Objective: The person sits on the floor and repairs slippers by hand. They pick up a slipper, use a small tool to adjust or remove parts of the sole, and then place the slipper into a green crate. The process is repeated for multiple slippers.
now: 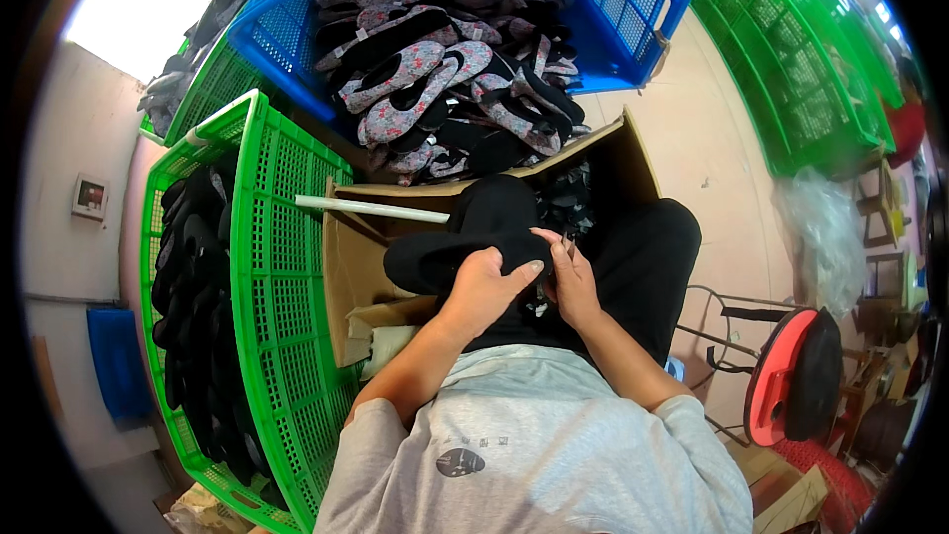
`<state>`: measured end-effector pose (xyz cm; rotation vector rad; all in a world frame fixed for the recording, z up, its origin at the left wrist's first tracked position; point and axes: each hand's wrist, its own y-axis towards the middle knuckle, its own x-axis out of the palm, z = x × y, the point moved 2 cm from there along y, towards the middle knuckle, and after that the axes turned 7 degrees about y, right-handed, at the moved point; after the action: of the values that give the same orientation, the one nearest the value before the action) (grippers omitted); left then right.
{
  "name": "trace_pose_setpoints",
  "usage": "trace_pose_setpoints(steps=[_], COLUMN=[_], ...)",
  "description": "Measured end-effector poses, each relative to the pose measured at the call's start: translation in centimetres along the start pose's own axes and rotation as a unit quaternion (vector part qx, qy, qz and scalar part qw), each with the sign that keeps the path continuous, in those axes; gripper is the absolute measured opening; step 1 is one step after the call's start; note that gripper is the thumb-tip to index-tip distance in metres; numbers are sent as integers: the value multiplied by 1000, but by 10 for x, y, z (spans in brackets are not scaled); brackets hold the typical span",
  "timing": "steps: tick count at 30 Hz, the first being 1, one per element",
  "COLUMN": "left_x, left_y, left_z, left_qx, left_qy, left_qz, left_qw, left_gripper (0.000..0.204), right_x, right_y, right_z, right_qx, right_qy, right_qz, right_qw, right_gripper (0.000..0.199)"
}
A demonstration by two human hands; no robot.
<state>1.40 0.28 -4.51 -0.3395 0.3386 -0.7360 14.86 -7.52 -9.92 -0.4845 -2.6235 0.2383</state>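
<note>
Over my lap, my left hand [486, 287] grips a black cloth shoe [413, 263], fingers and thumb closed on its upper near one end. The shoe's opening faces up, to the left of that hand. Close by on the right, my right hand [573, 285] is closed around a small dark metal tool [567, 241], with its tip poking up between thumb and fingers. The tool looks like thread snips, mostly hidden by the fingers. Both hands meet at the shoe's right end.
An open cardboard box [641, 160] with dark scraps surrounds my knees; a white stick [371, 208] crosses its left side. Ahead, a blue crate [618, 0] holds patterned shoes. A green crate [287, 267] of black shoes stands left. Right are green crates [781, 69] and a red-seated stool [769, 386].
</note>
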Motion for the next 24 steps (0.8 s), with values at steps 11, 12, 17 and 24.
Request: trace_pose_setpoints(steps=[11, 12, 17, 24], left_x=[20, 20, 27, 32], left_y=[-1, 0, 3, -10], left_z=[-23, -24, -49, -31], left_qx=[132, 128, 122, 101], left_qy=[85, 98, 162, 250], left_qz=[58, 56, 43, 17], left_qw=[986, 985, 978, 963], left_gripper=[33, 34, 41, 35], right_x=[-12, -15, -24, -32], right_y=[5, 5, 5, 3], right_z=[-10, -9, -12, -13], right_qx=[73, 80, 138, 245], right_qy=[-6, -7, -26, -23], right_qz=[21, 19, 3, -55], right_qw=[997, 997, 990, 968], right_gripper=[41, 40, 38, 42])
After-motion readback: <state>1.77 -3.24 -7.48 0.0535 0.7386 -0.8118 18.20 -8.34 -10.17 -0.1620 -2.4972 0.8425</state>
